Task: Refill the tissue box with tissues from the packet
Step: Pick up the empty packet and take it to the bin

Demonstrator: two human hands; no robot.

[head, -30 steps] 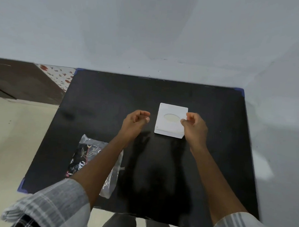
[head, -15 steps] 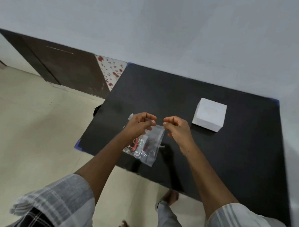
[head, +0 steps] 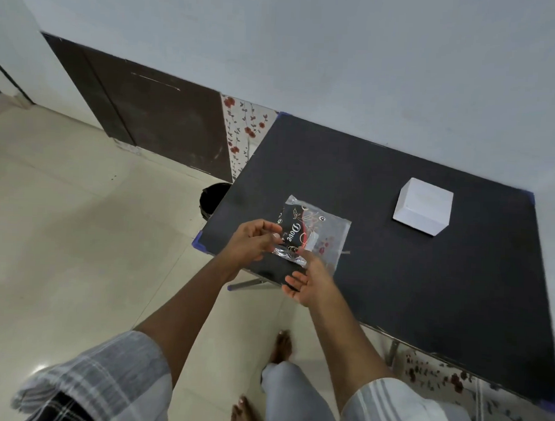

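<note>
A clear plastic tissue packet (head: 313, 232) with a black printed wrapper inside is lifted over the left part of the black table (head: 394, 279). My left hand (head: 252, 242) pinches the packet's near left edge between thumb and fingers. My right hand (head: 311, 283) is under the packet's near end, palm up, fingers spread and touching its underside. The white square tissue box (head: 423, 206) stands on the table to the far right, well apart from both hands.
A black bin (head: 213, 201) sits on the pale tiled floor by the table's left edge. A dark wooden panel (head: 153, 122) and a floral strip (head: 244, 129) line the wall behind. My bare feet (head: 281, 347) are below the table's near edge.
Both hands left the tissue box and went to the packet. The packet is now lifted and turned flatter, print facing up. The view swung left, so the box sits farther right.
</note>
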